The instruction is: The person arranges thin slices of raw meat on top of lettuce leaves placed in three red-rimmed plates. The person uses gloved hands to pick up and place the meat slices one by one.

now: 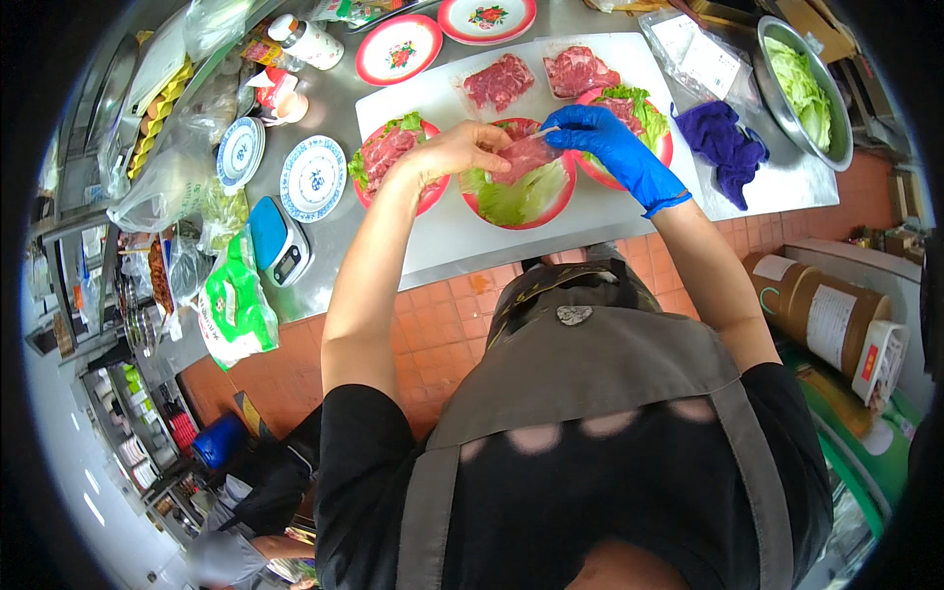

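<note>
My bare left hand [459, 151] pinches the left side of a thin raw meat slice [527, 157]. The slice's right end is between the fingers of my right hand [605, 144], which wears a blue disposable glove. Below the slice, green lettuce leaves [512, 200] lie in a red-rimmed plate [563, 198]; more red meat shows behind my fingers. Plates with lettuce and raw meat slices [389, 156] stand on the left and, partly hidden by the glove, on the right [664, 153]. Behind them, two portions of raw meat [499, 81] [579, 71] rest on clear plastic on the white cutting board [428, 254].
Two flower-patterned plates [399, 50] [487, 16] stand at the back. Left are blue-and-white plates [313, 179], a kitchen scale [279, 240] and a green-white bag [237, 306]. Right are a purple cloth [719, 151] and a metal bowl [842, 147] of lettuce. A person [232, 549] is lower left.
</note>
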### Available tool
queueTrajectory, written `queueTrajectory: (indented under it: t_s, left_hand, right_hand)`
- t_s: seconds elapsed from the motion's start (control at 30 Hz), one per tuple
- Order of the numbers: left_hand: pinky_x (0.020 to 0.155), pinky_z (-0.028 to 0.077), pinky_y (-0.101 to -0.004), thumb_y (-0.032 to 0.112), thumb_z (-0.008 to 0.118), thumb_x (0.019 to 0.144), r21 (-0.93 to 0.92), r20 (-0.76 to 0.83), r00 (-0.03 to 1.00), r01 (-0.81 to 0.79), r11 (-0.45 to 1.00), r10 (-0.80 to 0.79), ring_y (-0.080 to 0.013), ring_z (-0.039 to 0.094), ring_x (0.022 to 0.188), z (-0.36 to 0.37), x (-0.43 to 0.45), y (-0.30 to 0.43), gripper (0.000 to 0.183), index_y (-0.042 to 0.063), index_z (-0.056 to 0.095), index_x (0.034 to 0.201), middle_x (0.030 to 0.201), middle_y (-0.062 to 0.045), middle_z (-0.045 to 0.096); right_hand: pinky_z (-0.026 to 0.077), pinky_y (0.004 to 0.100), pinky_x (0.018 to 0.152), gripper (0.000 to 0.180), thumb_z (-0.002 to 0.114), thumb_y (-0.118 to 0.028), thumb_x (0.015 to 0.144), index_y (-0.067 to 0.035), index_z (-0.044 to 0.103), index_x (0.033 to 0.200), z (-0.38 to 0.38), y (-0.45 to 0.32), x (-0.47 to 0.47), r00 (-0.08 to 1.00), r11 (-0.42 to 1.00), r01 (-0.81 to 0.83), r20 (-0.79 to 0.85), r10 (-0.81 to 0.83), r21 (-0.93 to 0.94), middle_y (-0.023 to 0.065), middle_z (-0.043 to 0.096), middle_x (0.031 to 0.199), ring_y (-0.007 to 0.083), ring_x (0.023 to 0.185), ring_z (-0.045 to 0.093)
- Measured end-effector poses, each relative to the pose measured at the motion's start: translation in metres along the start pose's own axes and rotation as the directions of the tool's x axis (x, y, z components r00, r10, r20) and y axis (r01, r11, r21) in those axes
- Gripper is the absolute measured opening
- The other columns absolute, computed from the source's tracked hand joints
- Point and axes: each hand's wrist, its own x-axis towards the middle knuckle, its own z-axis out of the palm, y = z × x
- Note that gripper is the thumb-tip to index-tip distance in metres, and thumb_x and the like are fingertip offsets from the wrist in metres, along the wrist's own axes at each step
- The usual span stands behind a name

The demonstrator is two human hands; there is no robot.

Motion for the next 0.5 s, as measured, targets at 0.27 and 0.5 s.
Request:
queueTrajectory:
  t_s: [0.27,0.5]
  left_hand:
    - [0.069,0.045,-0.0280,0.004,0.063,0.077,0.172,-0.058,0.993,-0.095,0.980,0.107,-0.0121,0.058,0.078,-0.014,0.006,-0.017,0.014,0.000,0.064,0.091,0.083,-0.005,0.065]
    - [0.078,0.047,-0.0337,-0.004,0.059,0.074,0.655,-0.160,0.890,-0.227,0.721,0.426,-0.0249,0.060,0.088,0.000,-0.021,-0.047,0.015,0.002,0.063,0.088,0.091,-0.010,0.063]
  right_hand:
    - [0.047,0.0287,0.080,0.017,0.067,-0.012,0.080,-0.004,0.065,0.095,0.021,0.024,-0.014,0.961,0.952,0.199,-0.142,-0.236,-0.232,0.0053,0.065,0.093,0.0156,0.088,0.060]
    - [0.044,0.0377,0.074,0.022,0.069,-0.015,0.068,-0.015,0.065,0.090,0.076,0.070,-0.023,0.829,0.503,0.391,0.057,-0.556,-0.771,0.0059,0.056,0.083,0.0278,0.083,0.054]
